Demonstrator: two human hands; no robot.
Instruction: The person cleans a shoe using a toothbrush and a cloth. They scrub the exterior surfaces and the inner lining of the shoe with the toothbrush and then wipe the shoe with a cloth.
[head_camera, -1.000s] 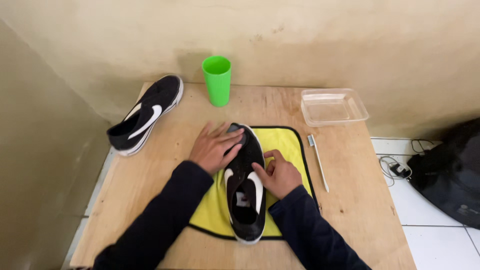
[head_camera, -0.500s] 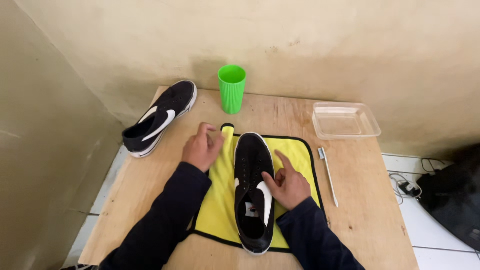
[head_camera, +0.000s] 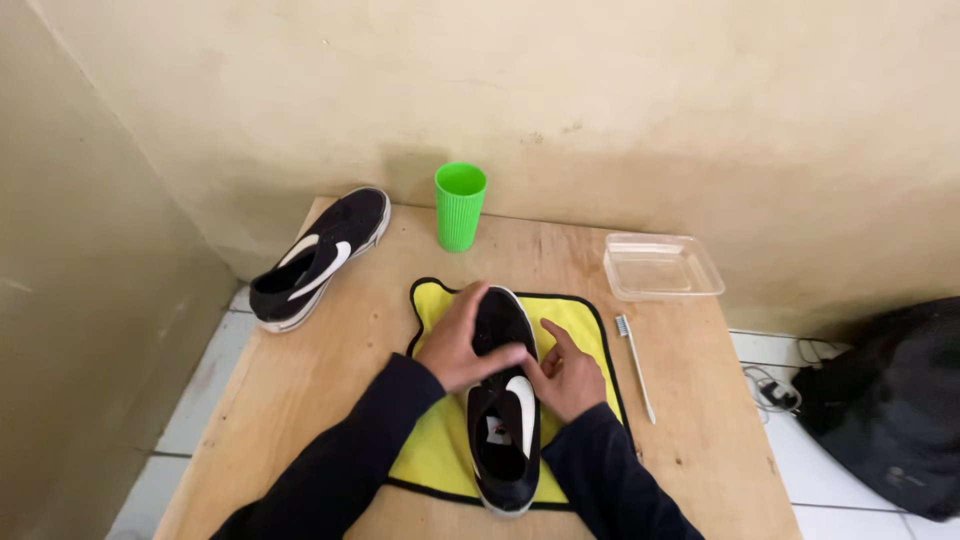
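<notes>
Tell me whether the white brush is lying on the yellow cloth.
No, the white brush lies on the bare wooden table just beside the yellow cloth.

Both forearms in dark sleeves are angling in from below, converging at centre. Left hand (head_camera: 463, 340) is lying palm-down, fingers curved over, thumb stretched twd the right. Right hand (head_camera: 566, 374) is loosely curled (index finger pointing up-left), hands nearly touching.

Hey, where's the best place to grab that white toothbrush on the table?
Pinch the toothbrush at mid-handle from above, probably coming in from its right. It lies flat on the wooden table, bristles pointing away, and the yellow cloth sits close on its left.
</notes>
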